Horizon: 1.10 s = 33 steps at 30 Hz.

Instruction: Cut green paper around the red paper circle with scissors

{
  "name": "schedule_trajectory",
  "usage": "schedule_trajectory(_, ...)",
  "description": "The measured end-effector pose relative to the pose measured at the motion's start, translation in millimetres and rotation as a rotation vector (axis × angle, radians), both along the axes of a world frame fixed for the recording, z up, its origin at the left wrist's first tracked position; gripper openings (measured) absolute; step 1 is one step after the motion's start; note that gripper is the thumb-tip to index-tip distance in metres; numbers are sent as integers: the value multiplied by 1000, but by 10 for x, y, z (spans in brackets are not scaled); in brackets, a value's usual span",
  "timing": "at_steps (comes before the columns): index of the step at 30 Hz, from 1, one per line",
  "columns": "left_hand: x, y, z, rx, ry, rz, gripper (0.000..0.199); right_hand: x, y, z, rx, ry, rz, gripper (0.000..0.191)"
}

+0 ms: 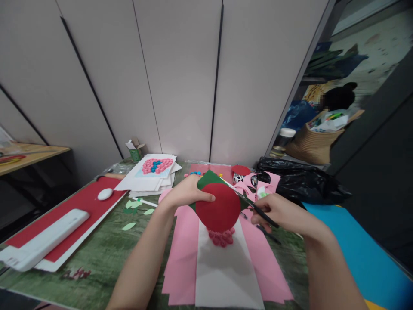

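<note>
My left hand [190,192] is closed on a red paper circle [219,211] laid over a piece of green paper [209,177], thumb on top. Both are held above the table. Black-handled scissors [254,206] are in my right hand [272,211], their blades reaching the upper right edge of the held papers. Whether the blades are parted I cannot tell. Beneath lies a white sheet [227,275] on pink paper [182,258], with a cluster of crinkled pink pieces [222,237] partly hidden by the red circle.
Left on the table are a white mouse-shaped object [105,194], a long white device [51,237] on red paper [80,206], and green paper leaves [129,226]. Behind are white sheets [129,181] bearing a pink-and-blue picture. A black plastic bag [306,185] and blue sheet [348,241] lie right.
</note>
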<state>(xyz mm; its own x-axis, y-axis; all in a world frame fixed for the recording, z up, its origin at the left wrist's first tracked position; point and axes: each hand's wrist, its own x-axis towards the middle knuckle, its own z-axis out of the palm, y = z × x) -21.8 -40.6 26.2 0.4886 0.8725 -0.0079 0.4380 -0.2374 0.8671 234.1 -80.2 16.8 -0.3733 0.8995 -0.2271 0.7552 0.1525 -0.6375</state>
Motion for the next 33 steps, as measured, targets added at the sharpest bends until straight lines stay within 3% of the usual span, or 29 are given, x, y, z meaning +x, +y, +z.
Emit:
schedule_trajectory(12, 51, -26, -5, -14, -15, 14, 20, 9, 7, -29, 9, 0, 68, 33)
schedule_trajectory(33, 9, 6, -25, -44, 10, -32, 19, -1, 17, -34, 9, 5, 2, 32)
